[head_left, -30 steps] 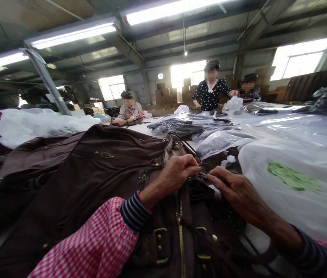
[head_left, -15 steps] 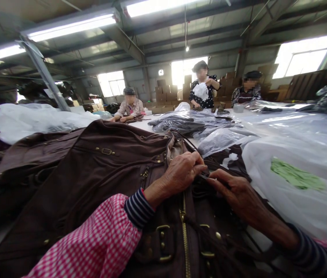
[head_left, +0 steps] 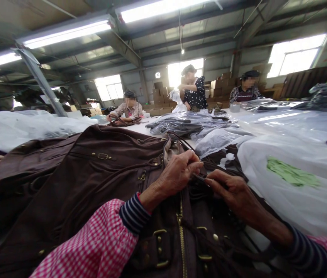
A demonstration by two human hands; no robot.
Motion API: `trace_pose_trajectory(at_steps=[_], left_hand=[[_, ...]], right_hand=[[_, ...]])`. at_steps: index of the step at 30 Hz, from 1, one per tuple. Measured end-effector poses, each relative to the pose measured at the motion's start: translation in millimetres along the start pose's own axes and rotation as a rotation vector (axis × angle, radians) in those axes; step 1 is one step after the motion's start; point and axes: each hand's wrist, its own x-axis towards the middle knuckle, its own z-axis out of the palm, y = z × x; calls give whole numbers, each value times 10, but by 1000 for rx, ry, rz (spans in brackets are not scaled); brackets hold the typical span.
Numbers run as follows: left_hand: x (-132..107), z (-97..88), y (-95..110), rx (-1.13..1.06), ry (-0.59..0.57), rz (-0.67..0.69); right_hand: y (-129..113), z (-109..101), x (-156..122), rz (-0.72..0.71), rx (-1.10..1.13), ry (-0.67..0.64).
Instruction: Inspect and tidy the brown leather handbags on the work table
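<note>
In the head view we have the brown jacket point(head_left: 94, 177) spread across the near end of the table point(head_left: 144, 128), its brass zipper point(head_left: 181, 239) running toward us. Our left hand point(head_left: 177, 173) is curled tight at the jacket's collar, thumb and fingers pinched on a thin dark cord point(head_left: 199, 177). Our right hand point(head_left: 232, 191), just right of it, pinches the same cord, fingertips nearly meeting the left's. To the right lies a white plastic bag point(head_left: 296, 193) with a green patch. At the far end, other people point(head_left: 192, 87) work.
</note>
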Motion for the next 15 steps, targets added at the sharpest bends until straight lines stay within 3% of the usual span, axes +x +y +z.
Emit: trace_pose_trajectory(at_steps=[4,7,11,13,15], left_hand=[[-40,-185,221,-184,-29,42],[-126,-245,522,-135,-157,73],[-318,-140,929,124,-543,273],[-416,-37,1078,285,-584,412],[-494,93,1157,391,-585,534]], right_hand=[[-95,-282,-50,10,7,135],[-145,-614,-222,66,-7,156],[-72,-957,-638,191,-15,21],[49,-1075,-844,261,-60,14],[227,-1202,-972,312,-126,96]])
